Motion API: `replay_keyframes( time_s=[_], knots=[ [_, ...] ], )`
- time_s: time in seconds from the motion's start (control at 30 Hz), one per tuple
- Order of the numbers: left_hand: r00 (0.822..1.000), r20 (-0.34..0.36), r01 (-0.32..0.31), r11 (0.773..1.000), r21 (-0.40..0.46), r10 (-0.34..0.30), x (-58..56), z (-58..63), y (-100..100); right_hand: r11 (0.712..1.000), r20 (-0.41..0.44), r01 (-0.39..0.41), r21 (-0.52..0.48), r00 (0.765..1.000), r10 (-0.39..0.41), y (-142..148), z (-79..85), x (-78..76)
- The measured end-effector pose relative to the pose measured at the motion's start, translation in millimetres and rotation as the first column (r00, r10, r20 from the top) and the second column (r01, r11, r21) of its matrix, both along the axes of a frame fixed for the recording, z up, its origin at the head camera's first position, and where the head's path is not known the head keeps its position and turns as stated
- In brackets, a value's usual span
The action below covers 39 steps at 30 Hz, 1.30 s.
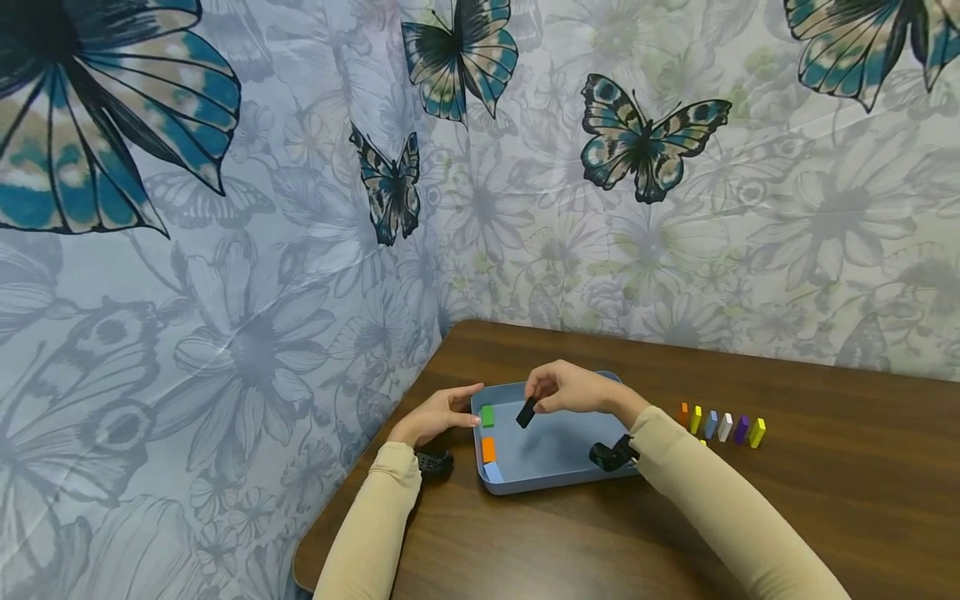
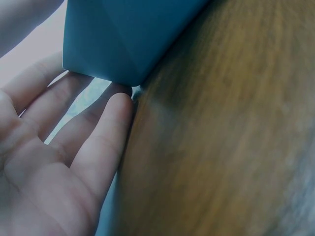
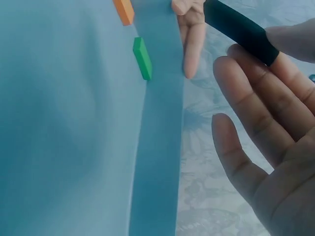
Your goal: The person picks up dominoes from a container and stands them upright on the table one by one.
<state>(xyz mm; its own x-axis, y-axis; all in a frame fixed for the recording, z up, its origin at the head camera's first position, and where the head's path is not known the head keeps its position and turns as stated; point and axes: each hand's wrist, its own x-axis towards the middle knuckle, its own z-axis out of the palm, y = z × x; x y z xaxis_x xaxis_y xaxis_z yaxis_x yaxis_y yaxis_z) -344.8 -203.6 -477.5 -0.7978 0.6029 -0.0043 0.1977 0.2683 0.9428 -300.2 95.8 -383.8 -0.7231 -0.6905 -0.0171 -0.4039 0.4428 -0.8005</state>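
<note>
My right hand (image 1: 573, 388) pinches a black block (image 1: 527, 412) between thumb and fingertips, over the left half of a shallow blue tray (image 1: 555, 482). The right wrist view shows the same black block (image 3: 241, 30) held at one end, tilted, its other end sticking out free. At the tray's left wall, my left hand (image 1: 438, 414) touches the rim; from close up, its fingers (image 2: 110, 123) reach out fairly straight against the tray's outer side. Inside the tray along that wall lie a green block (image 1: 487, 416), an orange block (image 1: 489, 450) and a light blue block (image 1: 492, 472).
Right of the tray, a row of small upright blocks stands on the wooden table (image 1: 847, 467), among them a white block (image 1: 724, 427) and a purple block (image 1: 741, 429). Another yellow piece is partly covered by the right sleeve. Butterfly-patterned cloth (image 1: 300, 333) hangs along the table's left and back edges.
</note>
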Motion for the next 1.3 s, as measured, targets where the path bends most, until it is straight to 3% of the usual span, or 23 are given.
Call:
replay_keyframes(
  time_s=[0.27, 0.57, 0.97, 1.3],
  knots=[
    [1.000, -0.013, 0.012, 1.000, 0.005, -0.012, -0.1, 0.5, -2.1, 0.996, -0.080, 0.015, -0.083, 0.997, -0.022, 17.9, 7.3, 11.8],
    [1.000, -0.001, 0.024, 1.000, 0.008, -0.024, -0.7, 0.3, -1.8, 0.989, -0.156, 0.083, -0.121, 0.983, -0.101, 49.6, 5.0, 26.4],
    [1.000, -0.003, 0.026, 1.000, 0.007, -0.026, -3.8, -1.3, -1.0, 0.963, -0.241, 0.200, -0.183, 0.940, -0.241, 107.4, 4.0, 64.4],
    [1.000, 0.012, 0.023, 1.000, 0.007, -0.023, -2.2, -2.2, -1.7, 0.945, -0.272, 0.221, -0.242, 0.919, -0.285, 154.0, -1.8, 90.4]
  ],
)
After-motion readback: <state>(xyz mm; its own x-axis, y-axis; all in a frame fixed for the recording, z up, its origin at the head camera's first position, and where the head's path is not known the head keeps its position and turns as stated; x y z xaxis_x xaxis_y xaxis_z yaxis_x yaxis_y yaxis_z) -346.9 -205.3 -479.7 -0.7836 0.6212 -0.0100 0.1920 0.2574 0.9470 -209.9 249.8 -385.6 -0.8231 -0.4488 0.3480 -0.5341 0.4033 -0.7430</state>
